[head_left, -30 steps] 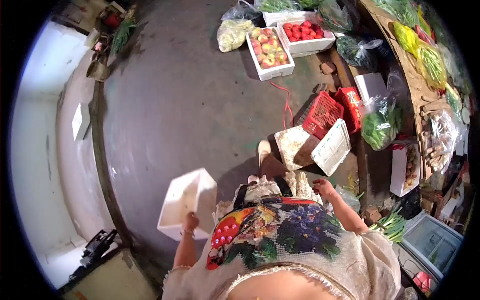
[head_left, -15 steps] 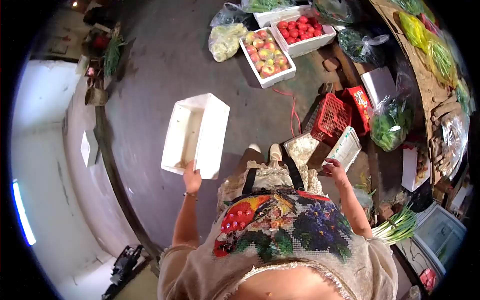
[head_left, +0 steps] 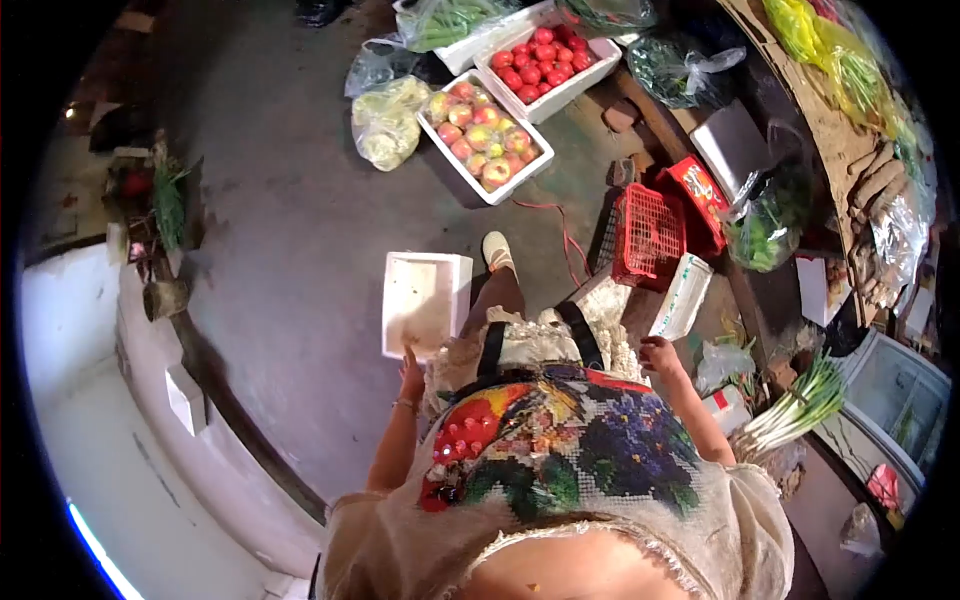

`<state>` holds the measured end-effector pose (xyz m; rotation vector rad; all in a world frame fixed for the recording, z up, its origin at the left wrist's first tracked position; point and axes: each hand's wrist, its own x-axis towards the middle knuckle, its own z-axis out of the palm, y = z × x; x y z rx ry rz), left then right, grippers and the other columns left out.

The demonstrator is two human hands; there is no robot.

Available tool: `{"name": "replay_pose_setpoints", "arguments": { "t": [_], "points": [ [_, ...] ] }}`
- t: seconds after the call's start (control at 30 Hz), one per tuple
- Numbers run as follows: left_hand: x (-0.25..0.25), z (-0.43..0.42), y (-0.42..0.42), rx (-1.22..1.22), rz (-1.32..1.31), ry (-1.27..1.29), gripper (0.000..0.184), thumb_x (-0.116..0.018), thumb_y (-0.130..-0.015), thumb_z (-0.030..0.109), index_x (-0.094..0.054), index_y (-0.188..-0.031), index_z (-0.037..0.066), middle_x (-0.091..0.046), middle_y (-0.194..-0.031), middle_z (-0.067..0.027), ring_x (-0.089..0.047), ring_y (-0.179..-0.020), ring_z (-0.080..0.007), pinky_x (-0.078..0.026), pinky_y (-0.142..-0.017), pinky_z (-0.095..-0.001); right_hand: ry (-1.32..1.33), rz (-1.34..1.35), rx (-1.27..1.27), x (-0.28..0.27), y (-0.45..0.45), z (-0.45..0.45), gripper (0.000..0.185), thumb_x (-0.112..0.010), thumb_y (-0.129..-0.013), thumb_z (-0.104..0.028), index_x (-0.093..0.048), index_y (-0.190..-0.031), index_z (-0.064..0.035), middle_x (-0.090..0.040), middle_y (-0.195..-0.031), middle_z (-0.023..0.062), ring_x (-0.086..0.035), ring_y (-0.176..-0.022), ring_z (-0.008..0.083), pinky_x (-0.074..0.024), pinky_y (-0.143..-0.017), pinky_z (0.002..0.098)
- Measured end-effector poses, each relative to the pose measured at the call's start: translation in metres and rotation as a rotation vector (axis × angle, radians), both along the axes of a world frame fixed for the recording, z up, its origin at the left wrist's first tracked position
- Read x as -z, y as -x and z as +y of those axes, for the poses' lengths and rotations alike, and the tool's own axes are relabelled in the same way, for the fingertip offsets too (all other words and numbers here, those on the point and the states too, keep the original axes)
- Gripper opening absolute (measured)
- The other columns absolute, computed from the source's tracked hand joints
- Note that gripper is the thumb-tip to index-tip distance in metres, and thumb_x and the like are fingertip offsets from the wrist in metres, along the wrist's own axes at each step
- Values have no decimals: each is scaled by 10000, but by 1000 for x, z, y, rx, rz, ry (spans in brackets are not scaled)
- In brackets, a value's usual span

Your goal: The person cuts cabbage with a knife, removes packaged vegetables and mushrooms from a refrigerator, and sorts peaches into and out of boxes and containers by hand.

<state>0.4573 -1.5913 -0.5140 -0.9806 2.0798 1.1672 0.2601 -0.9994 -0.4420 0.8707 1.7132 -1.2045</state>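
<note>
An empty white foam box (head_left: 428,262) sits low over the floor, its opening facing up, in front of my left leg. My left hand (head_left: 411,380) is at the box's near rim in this view, fingers stretched out and not wrapped round it; whether a fingertip touches the rim I cannot tell. My right hand (head_left: 660,356) hangs at my right side, fingers loosely bent and apart, with nothing in it. Nearest to that hand is a white foam lid or tray with green markings (head_left: 684,297), leaning by a red plastic crate (head_left: 650,235).
Ahead stand a foam box of apples (head_left: 484,140) and a foam box of tomatoes (head_left: 545,62), beside a bag of pale vegetables (head_left: 388,122). Green onions (head_left: 797,405) lie at the right. A red cord (head_left: 567,232) crosses the floor. A wall (head_left: 150,420) runs along the left.
The foam box has gone lower and farther from me, and its opening has turned upward. My left hand has loosened from its rim. My foot has stepped forward.
</note>
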Motion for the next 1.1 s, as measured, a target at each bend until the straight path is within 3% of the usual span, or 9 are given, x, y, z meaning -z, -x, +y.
{"name": "replay_pose_setpoints", "arguments": {
  "t": [0.1, 0.3, 0.53, 0.57, 0.67, 0.73, 0.83, 0.9, 1.1],
  "points": [
    [37, -43, 34, 197, 137, 122, 879, -607, -876, 149, -55, -1556, 80, -196, -1588, -196, -210, -1461, -329, -161, -1159, -513, -23, 30, -72, -27, 49, -62, 337, -602, -939, -250, -596, -1247, -113, -645, -992, 23, -591, -854, 136, -488, -760, 331],
    [-58, -59, 157, 222, -77, -39, 625, -624, -914, 211, -355, -1446, 21, -486, -1385, -162, -477, -1263, -253, -386, -1040, -363, 110, 200, -86, -42, 96, -142, 332, -603, -914, -77, -600, -1236, 5, -656, -1162, 83, -589, -1075, 178, -446, -943, 283],
    [16, -37, 195, 141, 240, -898, 367, -462, -1008, 229, -558, -1242, -37, -637, -1173, -111, -619, -1055, -203, -485, -932, -319, -123, 157, -392, -54, 98, -143, 334, -606, -874, -150, -631, -1201, -89, -686, -1084, 184, -664, -970, 335, -513, -835, 396],
    [23, -20, 213, -249, 75, -984, 329, -453, -1003, 224, -589, -1164, -29, -658, -1069, -104, -638, -964, -191, -507, -863, -310, -81, 135, -416, -53, 101, -142, 312, -623, -855, -127, -648, -1161, -74, -700, -1020, 138, -652, -842, 248, -510, -725, 357],
    [8, 8, 224, -410, -171, -825, 248, -476, -968, 194, -631, -982, 2, -667, -783, -65, -647, -722, -162, -533, -660, -306, 15, 280, -456, -9, 93, -106, 304, -618, -813, -85, -679, -1110, -55, -722, -910, 96, -648, -733, 173, -517, -630, 324],
    [-40, 22, 238, 223, 128, -573, 238, -503, -954, 183, -638, -997, -8, -669, -766, -63, -649, -736, -156, -532, -639, -322, -30, 283, -605, 3, 111, -95, 311, -623, -809, -84, -680, -1112, -41, -721, -900, 103, -642, -738, 179, -524, -663, 335],
    [-81, 71, 263, 117, 276, -612, 242, -542, -940, 168, -621, -1115, 21, -677, -858, -65, -639, -751, -174, -518, -671, -318, 140, 106, -484, -41, 159, -81, 360, -578, -848, -28, -652, -1201, -28, -710, -939, 105, -620, -796, 168, -501, -713, 330],
    [-82, 97, 261, -477, 15, -940, 237, -528, -955, 170, -620, -1134, 46, -679, -897, -69, -641, -761, -187, -518, -686, -330, 348, 86, -358, -44, 167, -54, 370, -684, -833, -149, -655, -1164, 14, -698, -914, 90, -591, -806, 150, -498, -734, 329],
    [-140, 122, 267, 482, -234, -453, 256, -547, -931, 192, -602, -1152, 76, -665, -949, -116, -647, -830, -269, -522, -714, -400, 669, -36, -523, -56, 190, -28, 502, -753, -710, -211, -636, -1155, -10, -691, -1052, 75, -593, -925, 162, -479, -838, 339]
  ]
}}
